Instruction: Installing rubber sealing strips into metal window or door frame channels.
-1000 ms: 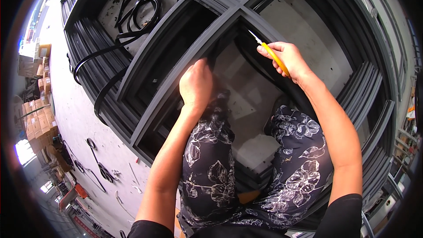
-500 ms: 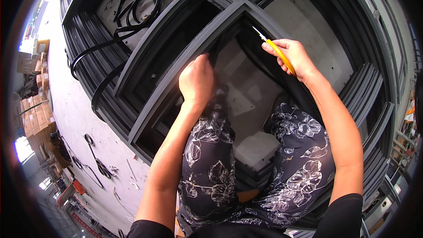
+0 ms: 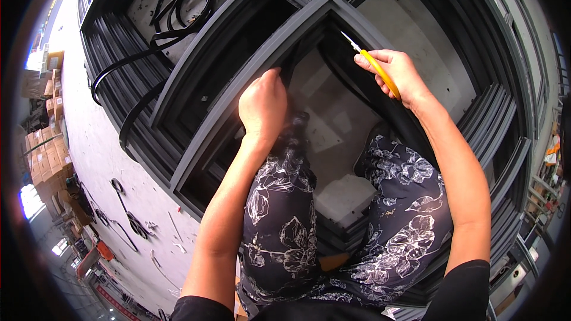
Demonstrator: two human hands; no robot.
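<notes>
My right hand (image 3: 399, 77) is closed around yellow-handled scissors (image 3: 380, 74), seen nearly edge-on. Their thin metal tip points up and left, close to the inner side of a dark grey frame bar (image 3: 357, 24). My left hand (image 3: 263, 104) is a closed fist against the inner edge of the long grey bar (image 3: 238, 77) that slants down to the left. Its fingertips are turned away into the dark corner, so I cannot make out what they pinch. A black strip (image 3: 333, 71) hangs in a curve inside this opening, between my hands.
My legs in patterned trousers (image 3: 285, 220) are inside the frame opening. Several more dark frames (image 3: 134, 83) are stacked beneath. A looped black strip (image 3: 193, 9) lies at upper left, with others (image 3: 128, 211) on the pale floor (image 3: 113, 160). Cardboard boxes (image 3: 47, 154) stand at far left.
My left fist has shifted very slightly left and up along the bar. The right hand keeps its hold on the scissors, almost still. The whole view has moved a little.
</notes>
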